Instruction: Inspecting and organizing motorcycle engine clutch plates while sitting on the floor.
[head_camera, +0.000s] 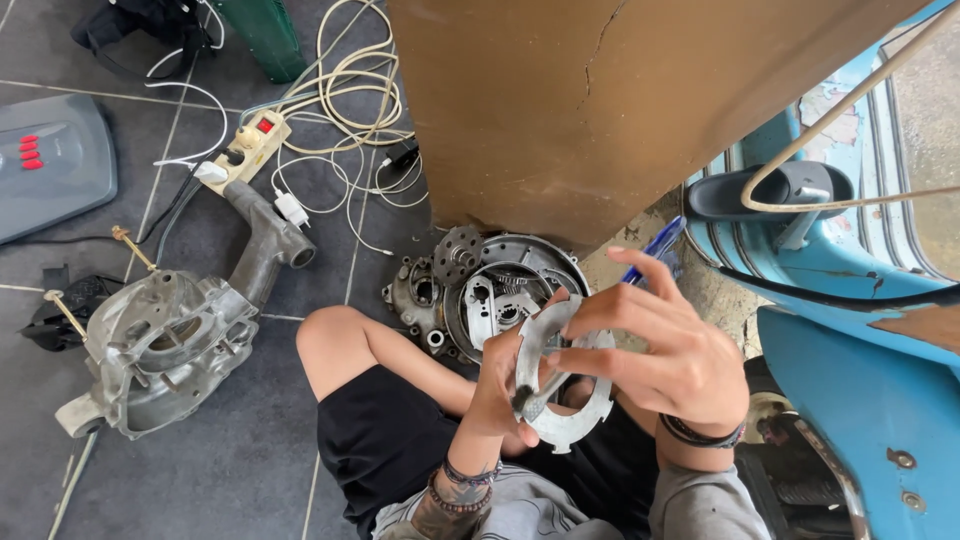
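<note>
**A:** Going left to right: the grey engine casing (165, 345) sat on the tiles at about 9 o'clock from the hands, long studs sticking out of it. At 11 o'clock up the floor was a power strip (247, 148) in a nest of cream cable (350, 90). Nobody touching any of that.

**B:** And the hands?

**A:** The left hand (505, 385) was under a toothed metal ring plate (560, 375), fingers curled round its rim with what looked like a small dark tool or brush at the lower edge, hard to tell. The right hand (670, 350) sat on top, fingers spread and pinching the ring's upper edge, held just over the lap. A blue pen (652, 250) poked out behind it at 12 o'clock.

**B:** Risk?

**A:** My guess was the plate slipping. It looked greasy and was only held by the edges, so it could've dropped onto the clutch housing (480, 290) right beyond it at 11 o'clock, or onto a bare knee (325, 340). Those teeth could nick a fingertip too. The blue scooter body (860, 400) at 3 o'clock crowded that elbow.
</note>
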